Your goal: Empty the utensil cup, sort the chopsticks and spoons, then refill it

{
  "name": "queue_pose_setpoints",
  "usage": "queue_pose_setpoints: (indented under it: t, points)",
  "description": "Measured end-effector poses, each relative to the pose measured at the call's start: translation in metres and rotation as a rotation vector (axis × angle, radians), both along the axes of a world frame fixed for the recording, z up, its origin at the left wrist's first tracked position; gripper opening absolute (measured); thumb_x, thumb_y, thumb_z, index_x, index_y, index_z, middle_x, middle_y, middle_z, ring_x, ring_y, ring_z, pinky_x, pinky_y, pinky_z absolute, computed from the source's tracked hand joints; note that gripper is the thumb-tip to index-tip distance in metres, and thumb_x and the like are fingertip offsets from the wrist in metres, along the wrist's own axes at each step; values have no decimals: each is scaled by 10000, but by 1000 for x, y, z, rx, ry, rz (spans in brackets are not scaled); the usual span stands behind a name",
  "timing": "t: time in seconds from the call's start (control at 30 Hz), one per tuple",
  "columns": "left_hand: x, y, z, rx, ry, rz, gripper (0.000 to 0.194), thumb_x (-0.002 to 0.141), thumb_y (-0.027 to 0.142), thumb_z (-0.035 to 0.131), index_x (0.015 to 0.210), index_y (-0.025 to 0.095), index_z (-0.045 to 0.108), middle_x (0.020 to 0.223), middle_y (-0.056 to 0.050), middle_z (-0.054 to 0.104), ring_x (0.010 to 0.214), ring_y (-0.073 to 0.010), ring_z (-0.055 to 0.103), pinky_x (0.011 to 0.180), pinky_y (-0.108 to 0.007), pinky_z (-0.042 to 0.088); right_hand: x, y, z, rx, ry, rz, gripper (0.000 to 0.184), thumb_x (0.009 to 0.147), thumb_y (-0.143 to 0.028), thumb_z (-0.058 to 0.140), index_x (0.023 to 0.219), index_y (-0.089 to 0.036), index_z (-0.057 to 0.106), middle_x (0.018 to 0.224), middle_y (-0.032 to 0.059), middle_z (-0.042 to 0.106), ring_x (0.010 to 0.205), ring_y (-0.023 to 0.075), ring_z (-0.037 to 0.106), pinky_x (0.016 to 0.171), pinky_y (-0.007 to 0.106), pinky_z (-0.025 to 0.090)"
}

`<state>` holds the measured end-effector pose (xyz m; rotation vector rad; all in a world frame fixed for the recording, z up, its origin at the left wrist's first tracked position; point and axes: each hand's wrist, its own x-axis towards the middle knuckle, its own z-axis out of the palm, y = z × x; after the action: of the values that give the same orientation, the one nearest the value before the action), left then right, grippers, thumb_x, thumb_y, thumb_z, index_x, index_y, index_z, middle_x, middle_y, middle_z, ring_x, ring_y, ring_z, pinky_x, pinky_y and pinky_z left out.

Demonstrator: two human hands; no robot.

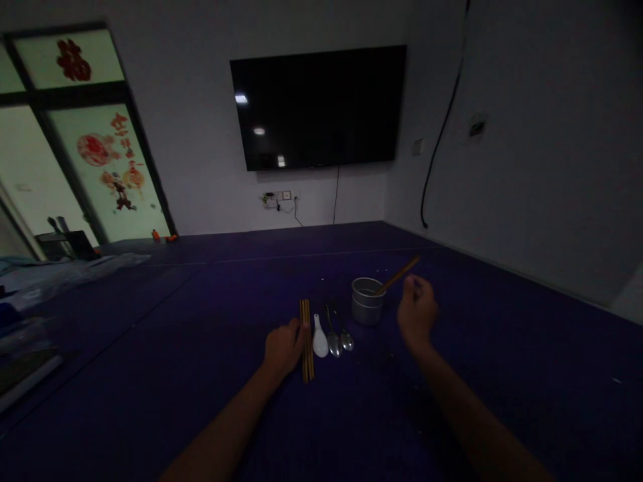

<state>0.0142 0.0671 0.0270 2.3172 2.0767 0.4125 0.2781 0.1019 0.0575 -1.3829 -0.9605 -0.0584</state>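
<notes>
Several wooden chopsticks [307,361] lie side by side on the dark purple surface, with the fingers of my left hand [284,347] closed at their left side and upper part. Just right of them are a white soup spoon [320,345] and two metal spoons [334,344], bowls toward me. Behind these stands a grey metal cup [366,309]. One wooden stick, like a chopstick [402,273], leans over the cup's rim, its lower end inside. My right hand [418,311] is raised beside the cup, fingers loosely curled and apart, their tips just under the stick's upper end.
The purple surface [226,301] reaches back to the wall, where a black television [321,107] hangs. Clear plastic wrapping [90,268] and a flat object with a pale edge [30,381] lie at left. Small orange items [163,236] sit near the glass door. A black cable [442,127] hangs at right.
</notes>
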Motion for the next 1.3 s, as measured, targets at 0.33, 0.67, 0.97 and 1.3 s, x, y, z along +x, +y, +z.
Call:
queue_pose_setpoints:
  t: [0.33,0.67,0.97,1.3]
  points:
    - [-2,1,-3,-3,31,44,432,889,442,324,824,185,665,788,-82,681,789,-201,644,677,-273,425,-61,-34,-10,-391,-783,412,428,937,-424,274,795,-230,628,712,49,679,661,184,626,548,258,318]
    - [-1,1,-1,-22,18,45,393,862,445,375,805,188,667,764,-68,679,770,-193,639,674,-263,424,-81,-40,-23,-553,-1006,648,345,942,-371,338,879,-228,645,832,49,713,770,180,658,598,246,358]
    - [0,2,-2,54,58,-16,377,856,386,370,726,173,652,723,-69,685,730,-197,638,664,-286,394,-78,-41,-24,-534,-998,650,355,952,-360,320,906,-226,646,849,41,714,803,188,660,607,249,349]
    - [0,3,-3,-1,54,-24,366,843,395,384,746,176,660,757,-68,691,768,-194,636,710,-295,379,-78,-37,-24,-582,-978,655,357,948,-378,328,901,-229,649,861,41,711,803,162,649,625,230,355]
